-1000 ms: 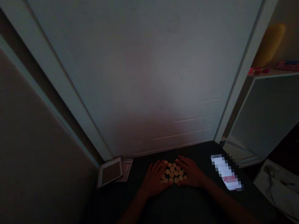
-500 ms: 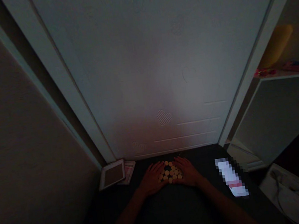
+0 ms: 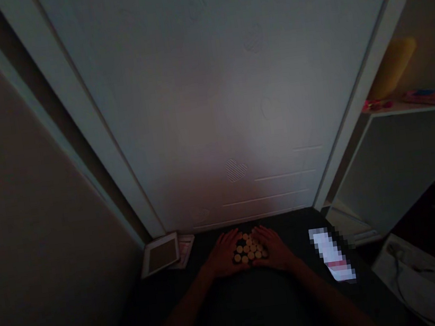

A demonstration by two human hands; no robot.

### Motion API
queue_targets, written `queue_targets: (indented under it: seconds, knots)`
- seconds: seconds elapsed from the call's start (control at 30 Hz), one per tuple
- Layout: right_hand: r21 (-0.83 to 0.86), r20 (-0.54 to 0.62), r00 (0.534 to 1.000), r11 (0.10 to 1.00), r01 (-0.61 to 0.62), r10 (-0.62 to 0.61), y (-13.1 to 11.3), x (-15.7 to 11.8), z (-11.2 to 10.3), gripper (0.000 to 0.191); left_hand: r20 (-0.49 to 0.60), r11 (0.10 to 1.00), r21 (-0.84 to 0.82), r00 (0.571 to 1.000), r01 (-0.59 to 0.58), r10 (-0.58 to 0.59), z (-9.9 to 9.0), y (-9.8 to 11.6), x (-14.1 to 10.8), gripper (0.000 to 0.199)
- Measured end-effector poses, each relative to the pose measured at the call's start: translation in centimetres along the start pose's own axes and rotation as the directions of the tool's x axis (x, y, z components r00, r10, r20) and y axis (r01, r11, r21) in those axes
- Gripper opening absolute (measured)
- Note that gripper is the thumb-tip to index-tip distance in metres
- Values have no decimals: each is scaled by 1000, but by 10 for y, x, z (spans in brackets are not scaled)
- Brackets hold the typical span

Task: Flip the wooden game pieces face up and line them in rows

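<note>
Several small round tan discs lie together on a dark tabletop; the dim light does not show their exact kind. My left hand curves around their left side, fingers stretched forward and thumb toward me. On the right side my right hand mirrors it, palm turned inward against the outer discs. Between the two hands the discs sit in a loose cluster, with a dark gap near its upper left. Some discs at the edges are partly hidden by the fingers.
A white-framed flat panel overlaps a pinkish card at the back left. A blurred-out bright item lies to the right. Behind the tabletop stands a pale embossed panel. Right of the table is a white box with a cable.
The discs have shifted slightly between my hands, with the gap now at the upper left of the cluster. The hands stay around them. The whole view has moved a little.
</note>
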State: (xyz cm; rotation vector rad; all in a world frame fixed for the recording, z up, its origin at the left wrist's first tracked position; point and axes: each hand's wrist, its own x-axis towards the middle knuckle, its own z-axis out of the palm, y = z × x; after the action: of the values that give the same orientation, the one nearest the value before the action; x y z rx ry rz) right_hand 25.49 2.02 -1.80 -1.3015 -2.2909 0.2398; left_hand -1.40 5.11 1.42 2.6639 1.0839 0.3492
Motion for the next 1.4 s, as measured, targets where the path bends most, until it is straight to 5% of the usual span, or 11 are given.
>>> queue_targets:
  seconds: [0.47, 0.73, 0.97, 1.4]
  knots:
    - [16, -7, 999, 999, -40, 40, 10, -15, -10, 94, -4, 998, -62, 1000, -23, 23, 3, 3, 6, 79]
    - [54, -54, 990, 991, -125, 127, 18, -33, -19, 84, 21, 998, -48, 999, -30, 31, 10, 11, 24, 99]
    - [13, -73, 989, 992, -127, 128, 21, -39, -19, 56, -23, 997, -67, 999, -33, 31, 19, 17, 26, 86]
    - [-127, -35, 997, 990, -65, 61, 22, -24, -18, 49, -67, 995, -71, 996, -70, 65, 15, 30, 35, 81]
